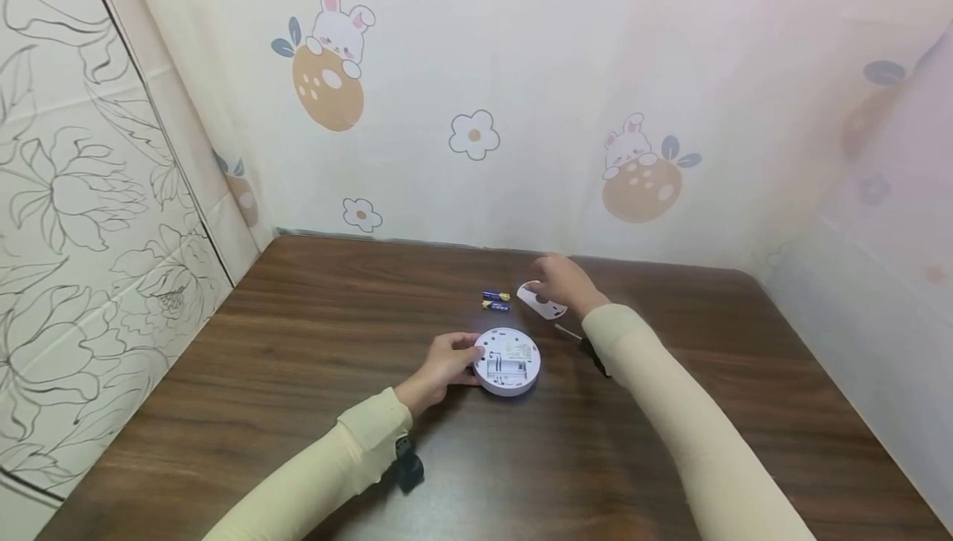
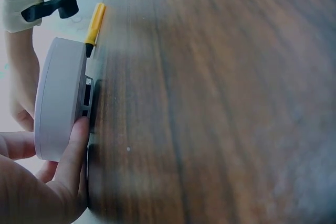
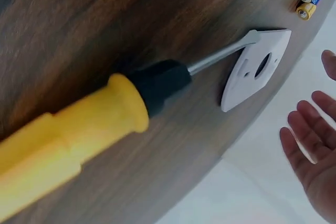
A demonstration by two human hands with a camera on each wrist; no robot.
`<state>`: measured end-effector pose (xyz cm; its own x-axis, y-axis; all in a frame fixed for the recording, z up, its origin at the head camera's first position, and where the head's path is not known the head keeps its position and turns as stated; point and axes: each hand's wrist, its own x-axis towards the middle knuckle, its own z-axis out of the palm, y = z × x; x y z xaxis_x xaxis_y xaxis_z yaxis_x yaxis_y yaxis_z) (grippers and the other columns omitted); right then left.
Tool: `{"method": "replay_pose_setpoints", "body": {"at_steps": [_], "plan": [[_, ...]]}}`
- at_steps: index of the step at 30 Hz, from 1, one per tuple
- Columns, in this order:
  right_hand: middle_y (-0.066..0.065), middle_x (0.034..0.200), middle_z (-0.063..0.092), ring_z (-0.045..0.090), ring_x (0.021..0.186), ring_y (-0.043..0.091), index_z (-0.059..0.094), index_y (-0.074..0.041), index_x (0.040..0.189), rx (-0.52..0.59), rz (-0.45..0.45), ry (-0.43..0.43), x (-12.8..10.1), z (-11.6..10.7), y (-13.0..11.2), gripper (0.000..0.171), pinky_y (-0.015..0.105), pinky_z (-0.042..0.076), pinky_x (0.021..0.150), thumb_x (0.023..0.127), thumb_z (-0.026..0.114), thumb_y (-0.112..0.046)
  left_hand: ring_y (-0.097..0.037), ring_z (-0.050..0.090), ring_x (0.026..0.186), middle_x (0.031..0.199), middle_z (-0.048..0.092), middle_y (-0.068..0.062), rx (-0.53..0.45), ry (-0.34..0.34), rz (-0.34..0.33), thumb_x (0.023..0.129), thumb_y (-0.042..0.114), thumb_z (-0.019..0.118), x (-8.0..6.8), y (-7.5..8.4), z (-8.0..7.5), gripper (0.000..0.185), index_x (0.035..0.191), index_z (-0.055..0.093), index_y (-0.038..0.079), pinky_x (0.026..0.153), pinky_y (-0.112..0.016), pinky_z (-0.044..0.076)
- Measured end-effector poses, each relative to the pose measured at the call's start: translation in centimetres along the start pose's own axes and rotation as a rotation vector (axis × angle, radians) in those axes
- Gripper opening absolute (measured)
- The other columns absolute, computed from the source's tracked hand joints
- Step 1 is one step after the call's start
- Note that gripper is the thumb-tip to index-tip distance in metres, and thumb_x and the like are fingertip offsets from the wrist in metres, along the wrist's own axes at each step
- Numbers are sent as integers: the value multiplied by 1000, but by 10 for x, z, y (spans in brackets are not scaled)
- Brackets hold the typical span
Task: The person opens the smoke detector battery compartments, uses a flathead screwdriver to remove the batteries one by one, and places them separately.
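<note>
My left hand (image 1: 447,363) grips a round white battery-powered device (image 1: 510,351) by its left edge, thumb on the upper face and fingers along the side. Its open battery compartment (image 1: 508,371) faces up. In the left wrist view the device (image 2: 58,98) appears edge-on, close over the table. My right hand (image 3: 315,145) hovers near a white mounting plate (image 3: 254,69), fingers loosely bent and holding nothing. From the head camera, that hand (image 1: 563,280) overlaps the plate (image 1: 542,303). A yellow-handled screwdriver (image 3: 100,129) lies beside the plate; the right sleeve mostly hides it in the head view.
Two blue-and-yellow batteries (image 1: 496,296) lie side by side left of the plate, beyond the round device. The brown wooden table (image 1: 335,301) ends at a patterned curtain (image 1: 476,185) at the back. Black wrist cameras (image 1: 408,465) hang from both sleeves.
</note>
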<state>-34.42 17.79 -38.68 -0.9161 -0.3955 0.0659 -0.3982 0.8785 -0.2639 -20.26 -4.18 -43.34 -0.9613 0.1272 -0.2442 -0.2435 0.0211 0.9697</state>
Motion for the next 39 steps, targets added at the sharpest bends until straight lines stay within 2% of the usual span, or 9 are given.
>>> {"method": "replay_pose_setpoints", "body": {"at_steps": [4,6,9,12,18,22,30,35,39], "plan": [[22,102,64,59,94,35,63,9,108,35,98,-18,0,4,6,38,46,51,84,87,69,-22,-17,60,71,104,59,-18,1,1,3,91,3,59,0,0,0,34,124,57,-7,60,-32,59],[18,90,64,59,82,31,64,9,99,56,152,-45,-1,6,8,34,42,52,74,87,69,-23,-17,60,71,104,59,-18,-4,1,6,91,2,59,0,1,0,35,124,56,-8,60,-33,59],[11,73,58,53,66,24,64,5,84,87,228,-105,-2,7,11,30,33,46,59,85,70,-24,-18,60,72,104,59,-19,-12,2,1,91,2,60,-1,2,0,35,124,56,-8,60,-33,59],[7,66,54,49,61,21,63,3,77,89,257,-135,-4,8,12,30,28,41,53,83,72,-25,-19,60,75,105,59,-19,-12,6,-10,91,2,60,-2,3,0,36,125,55,-8,61,-34,59],[5,62,53,49,59,19,64,2,72,80,251,-118,-5,11,15,26,25,40,52,79,77,-19,-19,61,78,111,59,-21,14,2,-20,91,3,59,-3,4,-1,41,130,52,-8,63,-34,59],[5,64,55,51,60,19,67,4,76,104,268,-113,-4,11,16,26,25,42,53,78,79,-19,-19,62,78,117,58,-22,13,-6,-16,91,2,58,-4,5,-2,43,133,51,-6,63,-34,59],[9,70,62,56,62,19,69,8,86,192,307,-119,-7,9,19,26,25,48,55,78,79,-16,-20,62,75,103,61,-19,8,-31,-20,90,-1,57,-7,6,-2,40,129,52,-10,63,-36,60],[11,70,64,56,63,21,71,8,87,224,275,-76,-7,9,24,22,27,48,58,78,77,-10,-21,62,76,101,60,-19,-7,-25,-28,89,-3,57,-12,6,-3,39,126,52,-12,62,-36,60],[16,77,66,58,69,26,71,9,91,279,259,-34,-9,6,24,18,30,51,62,79,74,-4,-21,62,76,101,60,-19,-39,-22,-24,87,-3,58,-14,4,-3,40,125,51,-12,62,-36,60]]}}
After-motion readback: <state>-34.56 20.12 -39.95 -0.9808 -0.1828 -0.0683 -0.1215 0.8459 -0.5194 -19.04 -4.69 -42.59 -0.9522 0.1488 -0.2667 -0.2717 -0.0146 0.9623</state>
